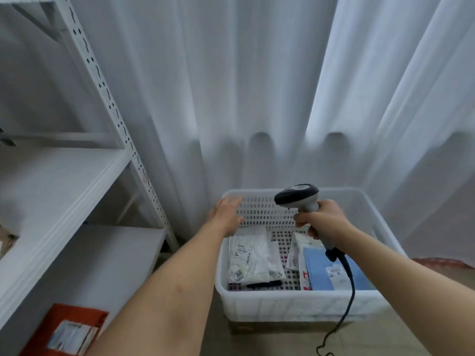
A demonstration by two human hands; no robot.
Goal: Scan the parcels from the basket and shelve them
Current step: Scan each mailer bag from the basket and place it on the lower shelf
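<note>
Forearms reach over basket: right grip clamped on scanner, left grip fingers apart above white parcel; pinch its edge, label up, beneath scanner.

Right hand gripping scanner above parcel basket

White curtains hang in long vertical folds across the whole back of the room, and daylight glows through them in a bright strip to the right of centre. Left of the curtains stands a white metal rack with a slotted upright post leaning across the view. Two flat white boards of the rack run one above the other. Below the curtains, the floor is pale beige, with a reddish patch at the curtains' right hem.
</note>
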